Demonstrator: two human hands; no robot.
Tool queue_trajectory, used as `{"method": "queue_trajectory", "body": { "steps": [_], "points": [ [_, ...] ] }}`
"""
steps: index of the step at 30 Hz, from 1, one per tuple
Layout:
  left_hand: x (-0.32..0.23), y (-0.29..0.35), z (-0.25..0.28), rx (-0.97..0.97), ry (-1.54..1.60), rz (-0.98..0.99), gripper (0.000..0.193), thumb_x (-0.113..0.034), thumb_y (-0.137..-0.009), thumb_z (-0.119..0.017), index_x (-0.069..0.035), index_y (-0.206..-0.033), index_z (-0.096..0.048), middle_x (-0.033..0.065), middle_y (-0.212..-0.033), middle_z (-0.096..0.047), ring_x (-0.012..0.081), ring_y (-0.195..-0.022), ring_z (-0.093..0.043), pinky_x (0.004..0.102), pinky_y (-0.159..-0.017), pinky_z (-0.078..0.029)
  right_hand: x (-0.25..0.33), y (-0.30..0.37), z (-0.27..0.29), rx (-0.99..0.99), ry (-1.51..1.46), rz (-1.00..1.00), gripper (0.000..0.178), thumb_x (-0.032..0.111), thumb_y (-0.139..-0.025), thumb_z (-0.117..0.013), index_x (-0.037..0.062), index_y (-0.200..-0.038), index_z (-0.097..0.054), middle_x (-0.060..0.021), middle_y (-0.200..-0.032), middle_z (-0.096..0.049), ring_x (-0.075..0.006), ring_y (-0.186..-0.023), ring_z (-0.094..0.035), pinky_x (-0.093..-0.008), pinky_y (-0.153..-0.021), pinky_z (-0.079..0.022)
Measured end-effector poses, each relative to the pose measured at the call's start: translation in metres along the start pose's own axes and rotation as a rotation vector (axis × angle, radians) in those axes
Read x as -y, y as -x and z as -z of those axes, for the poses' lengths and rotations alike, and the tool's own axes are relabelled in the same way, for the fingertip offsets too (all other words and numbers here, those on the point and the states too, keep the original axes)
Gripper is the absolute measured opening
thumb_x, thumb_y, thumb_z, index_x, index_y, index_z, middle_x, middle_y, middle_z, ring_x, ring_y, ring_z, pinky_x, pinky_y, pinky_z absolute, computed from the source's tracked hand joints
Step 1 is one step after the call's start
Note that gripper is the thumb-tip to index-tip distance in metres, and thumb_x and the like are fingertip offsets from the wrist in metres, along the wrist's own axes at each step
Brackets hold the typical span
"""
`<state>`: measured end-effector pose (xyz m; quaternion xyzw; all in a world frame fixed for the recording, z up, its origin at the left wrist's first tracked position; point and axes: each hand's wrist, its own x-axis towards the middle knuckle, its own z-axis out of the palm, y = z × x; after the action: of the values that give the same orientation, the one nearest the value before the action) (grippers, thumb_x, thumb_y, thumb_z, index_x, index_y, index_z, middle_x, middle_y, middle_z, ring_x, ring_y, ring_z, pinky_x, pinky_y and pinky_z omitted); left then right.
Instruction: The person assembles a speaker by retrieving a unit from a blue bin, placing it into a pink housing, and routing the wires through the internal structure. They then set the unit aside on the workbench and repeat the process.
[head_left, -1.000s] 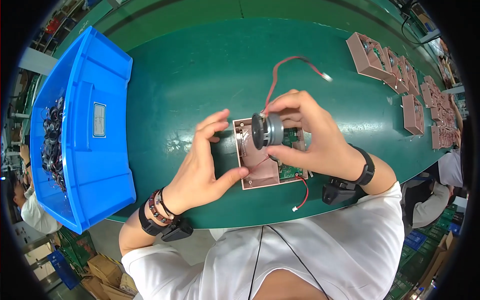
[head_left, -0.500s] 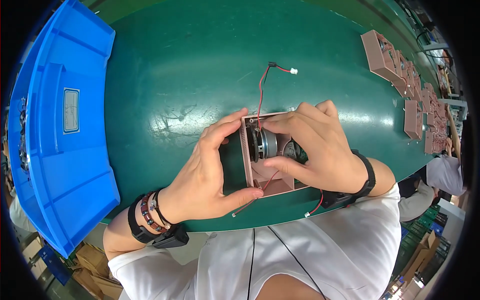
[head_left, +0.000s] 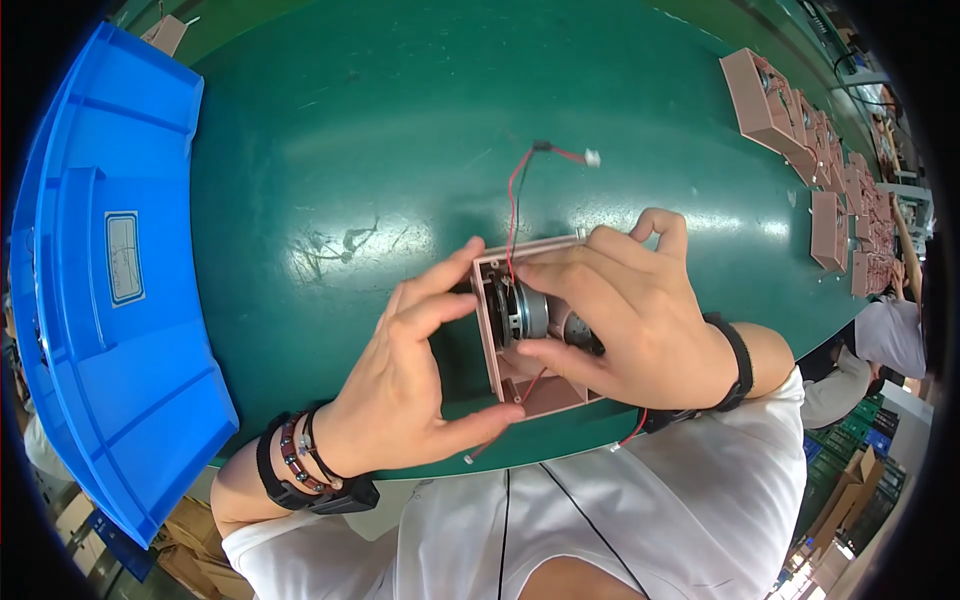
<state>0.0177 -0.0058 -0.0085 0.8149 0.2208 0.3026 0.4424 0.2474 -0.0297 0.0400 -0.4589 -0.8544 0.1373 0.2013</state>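
Note:
An open pink box [head_left: 552, 399] is at the table's near edge, between my hands. My left hand [head_left: 395, 375] grips its left wall, fingers at the far corner and thumb at the near corner. Inside, against that wall, is a round speaker [head_left: 532, 312] with a silver back. My right hand [head_left: 645, 325] pinches the speaker between thumb and fingers; its fingertips are partly hidden. A second round part [head_left: 578, 332] lies under this hand, mostly covered. From the speaker a red-and-black wire [head_left: 513, 205] runs out over the far wall to a white connector [head_left: 592, 158].
A large blue bin [head_left: 125, 350] with a label stands at the left. Several similar pink boxes [head_left: 760, 105] with wires are lined up at the far right, near another person's arm [head_left: 908, 255]. Two short wire ends [head_left: 618, 447] poke out at the near side.
The box and both hands sit slightly lower and farther left in the picture. The bin and other surroundings have shifted too. Both hands keep their grip.

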Motion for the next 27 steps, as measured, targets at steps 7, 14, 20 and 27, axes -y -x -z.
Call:
{"method": "queue_trajectory", "body": {
  "steps": [7,14,20,27],
  "points": [
    [-0.001,0.002,-0.002,0.018,-0.007,0.039,0.082,-0.024,-0.068,-0.086,-0.004,-0.125,-0.031,0.0331,-0.144,-0.032,0.0439,-0.121,-0.046,0.0485,-0.096,-0.041,0.002,0.001,-0.002,0.0,0.016,-0.014,0.048,0.029,-0.068,-0.08,0.0073,-0.105,-0.06,0.0002,-0.1,-0.066,-0.0163,-0.074,-0.055,-0.0391,-0.073,-0.026],
    [-0.007,0.005,-0.002,0.002,-0.057,0.058,0.072,-0.029,-0.069,-0.085,-0.007,-0.123,-0.044,0.0294,-0.144,-0.033,0.0409,-0.112,-0.051,0.0459,-0.091,-0.044,0.006,0.0,-0.008,-0.042,0.054,-0.034,0.05,0.03,-0.063,-0.081,0.0077,-0.103,-0.062,0.0016,-0.099,-0.066,-0.0153,-0.075,-0.055,-0.0393,-0.074,-0.026],
    [-0.022,-0.008,0.008,0.058,-0.283,0.1,0.055,-0.037,-0.073,-0.079,-0.016,-0.12,-0.059,0.0259,-0.143,-0.038,0.0369,-0.105,-0.055,0.0394,-0.082,-0.046,0.006,0.003,-0.01,-0.055,0.074,-0.043,0.046,0.031,-0.063,-0.08,0.0077,-0.099,-0.064,0.0019,-0.1,-0.066,-0.0141,-0.076,-0.055,-0.0395,-0.074,-0.026],
    [-0.011,-0.01,0.017,0.116,-0.558,0.005,0.031,-0.021,-0.077,-0.066,-0.024,-0.108,-0.068,0.0183,-0.139,-0.048,0.0275,-0.104,-0.06,0.0307,-0.075,-0.041,0.005,0.0,-0.01,-0.041,0.076,-0.031,0.043,0.031,-0.065,-0.079,0.0075,-0.098,-0.065,0.0014,-0.102,-0.066,-0.0142,-0.077,-0.056,-0.0395,-0.075,-0.029]
  ]
}}
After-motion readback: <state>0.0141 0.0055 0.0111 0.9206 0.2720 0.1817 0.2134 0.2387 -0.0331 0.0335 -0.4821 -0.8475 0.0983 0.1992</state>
